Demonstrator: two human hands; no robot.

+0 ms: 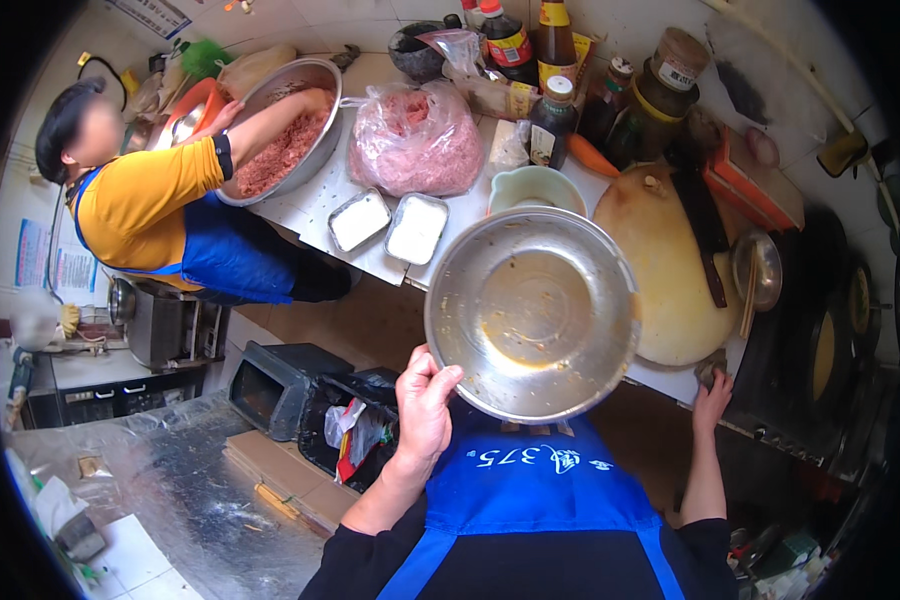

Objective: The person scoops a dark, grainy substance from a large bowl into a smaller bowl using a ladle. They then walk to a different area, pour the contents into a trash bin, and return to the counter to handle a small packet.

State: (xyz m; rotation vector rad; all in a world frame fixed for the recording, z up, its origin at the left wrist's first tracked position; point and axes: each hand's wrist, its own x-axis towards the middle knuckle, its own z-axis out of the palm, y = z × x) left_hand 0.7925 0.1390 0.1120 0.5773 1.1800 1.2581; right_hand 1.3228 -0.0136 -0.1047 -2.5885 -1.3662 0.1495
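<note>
My left hand [427, 412] grips the rim of a stainless steel bowl [532, 307], thumb inside. Brownish liquid and small food bits coat the bowl's inside. Over at the right, my right hand [711, 401] has its fingers on a crumpled dark cloth [710, 366] at the counter's front edge. Just beyond the cloth lies a round cutting board [660, 285]. A dark cleaver [699, 217] rests on the board with its handle towards me. Partly hidden behind the steel bowl is a pale green bowl [536, 187].
A co-worker [150, 202] in a blue apron works one hand in a large basin [332, 142] of minced meat. A plastic bag of minced meat [420, 142] and two foil trays [418, 229] sit on the counter. Bottles [553, 124] line the wall; a waste bin [289, 390] stands behind.
</note>
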